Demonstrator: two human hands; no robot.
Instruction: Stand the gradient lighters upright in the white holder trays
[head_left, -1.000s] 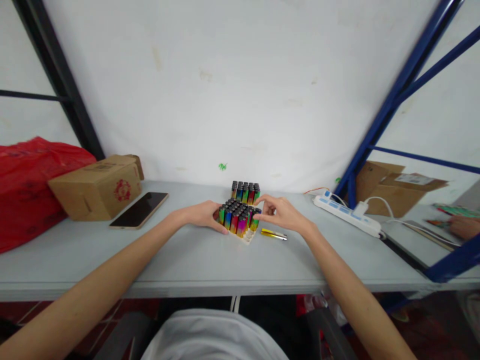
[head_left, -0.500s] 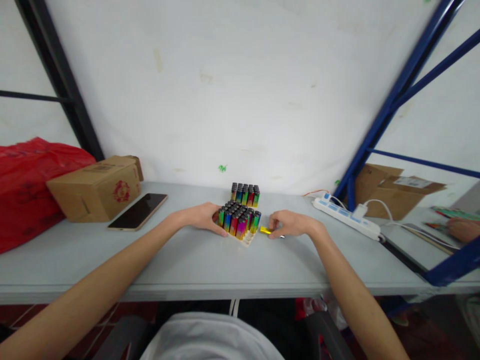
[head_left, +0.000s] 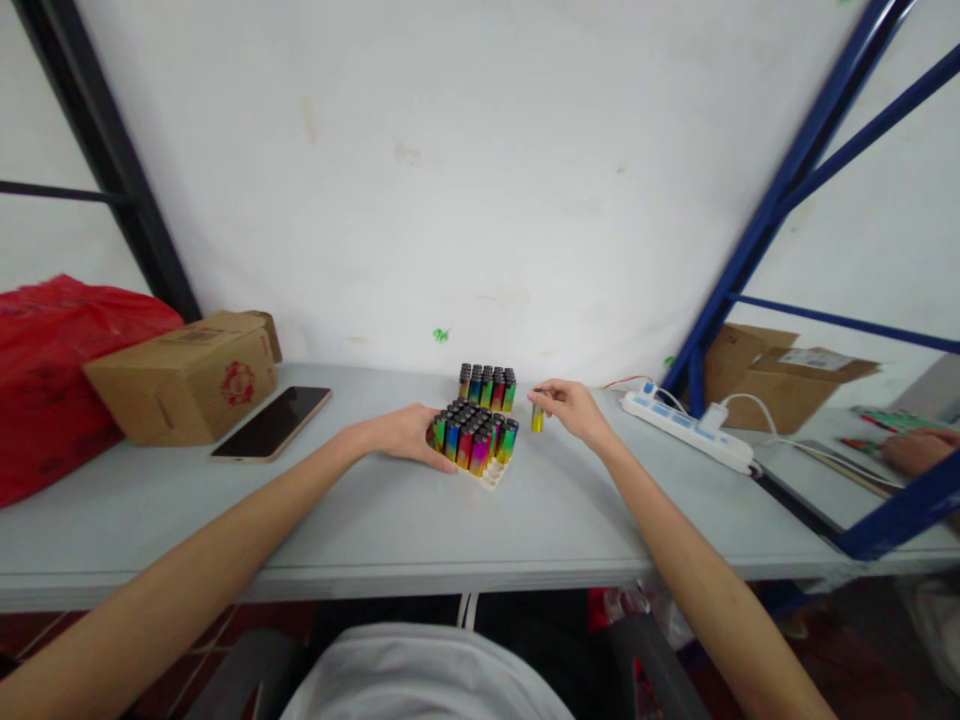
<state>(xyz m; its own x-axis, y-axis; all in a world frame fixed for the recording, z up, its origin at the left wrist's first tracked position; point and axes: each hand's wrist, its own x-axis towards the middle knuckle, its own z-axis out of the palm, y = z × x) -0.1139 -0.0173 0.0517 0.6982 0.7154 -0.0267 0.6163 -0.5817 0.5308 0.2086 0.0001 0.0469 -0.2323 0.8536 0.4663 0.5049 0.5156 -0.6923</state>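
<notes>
Several colourful lighters with black tops (head_left: 474, 430) stand in rows in a pale tray (head_left: 493, 477), whose slots show at the front right corner. Around the tray's left side are the thumb and fingers of my left hand (head_left: 411, 436). My right hand (head_left: 568, 404) pinches a yellow lighter (head_left: 537, 418) by its top, upright, to the right of the tray. Behind the tray stands a second block of lighters (head_left: 487, 388).
On the left are a phone (head_left: 272, 424), a cardboard box (head_left: 184, 380) and a red bag (head_left: 52, 390). A white power strip (head_left: 686, 430) lies right, near a blue frame post (head_left: 696, 380). Another person's hand (head_left: 916, 450) shows at far right.
My right hand has moved up and away from me, and the yellow lighter in it has turned from lying flat to upright. My left hand stays at the tray.
</notes>
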